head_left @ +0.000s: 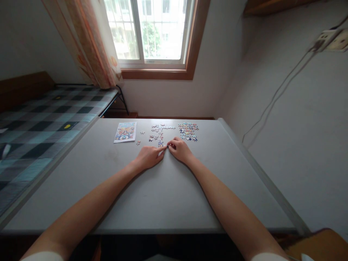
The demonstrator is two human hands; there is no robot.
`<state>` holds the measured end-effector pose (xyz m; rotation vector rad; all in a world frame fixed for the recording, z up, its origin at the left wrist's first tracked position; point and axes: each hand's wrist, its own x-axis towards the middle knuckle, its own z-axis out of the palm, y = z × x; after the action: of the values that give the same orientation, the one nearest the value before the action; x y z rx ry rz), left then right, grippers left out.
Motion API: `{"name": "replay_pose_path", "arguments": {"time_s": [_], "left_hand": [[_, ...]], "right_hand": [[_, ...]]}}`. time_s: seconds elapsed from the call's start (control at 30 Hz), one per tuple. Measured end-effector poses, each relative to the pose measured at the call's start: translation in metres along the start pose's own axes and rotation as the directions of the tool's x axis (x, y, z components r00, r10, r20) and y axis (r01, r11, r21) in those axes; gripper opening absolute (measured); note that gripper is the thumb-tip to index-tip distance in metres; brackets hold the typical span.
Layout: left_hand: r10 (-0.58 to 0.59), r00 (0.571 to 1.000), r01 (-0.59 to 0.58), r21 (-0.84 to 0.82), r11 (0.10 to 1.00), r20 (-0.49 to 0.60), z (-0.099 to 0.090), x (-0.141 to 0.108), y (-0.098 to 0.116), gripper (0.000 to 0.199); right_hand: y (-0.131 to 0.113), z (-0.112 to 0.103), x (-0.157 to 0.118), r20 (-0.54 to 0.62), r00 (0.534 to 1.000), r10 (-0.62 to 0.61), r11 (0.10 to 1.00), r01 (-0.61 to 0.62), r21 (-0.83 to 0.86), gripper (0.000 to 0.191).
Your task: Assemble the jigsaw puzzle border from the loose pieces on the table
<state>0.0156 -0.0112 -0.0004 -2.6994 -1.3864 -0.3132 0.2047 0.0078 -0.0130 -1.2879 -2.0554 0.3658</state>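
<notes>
My right hand pinches a small dark puzzle piece between thumb and fingertips, just above or on the table. My left hand rests on the table, its index finger stretched toward that piece and its thumb apart below. Beyond my fingertips lies a partly joined puzzle section, with its lower end close to my left index finger. A pile of loose puzzle pieces is spread to the right. The printed picture sheet lies at the left, with a few single pieces between it and the joined section.
The grey table reaches back toward the wall under a window. A bed with a checked cover stands at the left. Cables hang from a wall socket at the right. Part of a wooden chair shows at the lower right.
</notes>
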Motion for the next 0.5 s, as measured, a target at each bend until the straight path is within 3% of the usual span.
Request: {"name": "replay_pose_path", "arguments": {"time_s": [0.5], "left_hand": [[0.007, 1.000, -0.007, -0.016, 1.000, -0.003, 0.0011, -0.0009, -0.0021, 0.039]], "right_hand": [[0.0030, 0.0010, -0.0013, 0.000, 1.000, -0.012, 0.999, 0.012, 0.040, 0.010]]}}
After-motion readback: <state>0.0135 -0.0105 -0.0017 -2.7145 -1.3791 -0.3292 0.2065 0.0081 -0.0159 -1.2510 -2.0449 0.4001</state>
